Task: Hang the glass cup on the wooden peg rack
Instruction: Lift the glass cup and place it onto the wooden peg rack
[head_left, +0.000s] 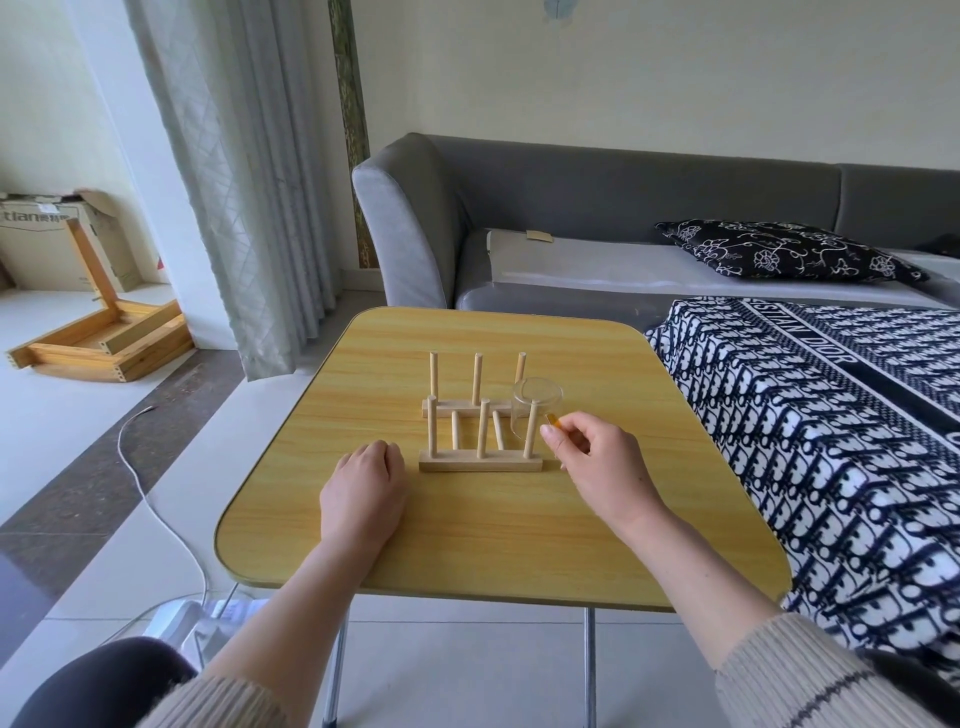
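The wooden peg rack (480, 461) stands in the middle of the yellow table (498, 525), with two rows of upright pegs. A clear glass cup (537, 402) sits upside down over the front right peg. My right hand (597, 462) is just right of the cup, thumb and forefinger pinched on its handle. My left hand (366, 483) rests on the table left of the rack's front base, fingers curled under, holding nothing.
A grey sofa (571, 208) with a black patterned cushion (784, 252) stands behind the table. A patterned blanket (831, 415) lies close to the table's right edge. A curtain (249, 182), a wooden frame (104, 338), a cardboard box and a white cable (150, 493) are to the left.
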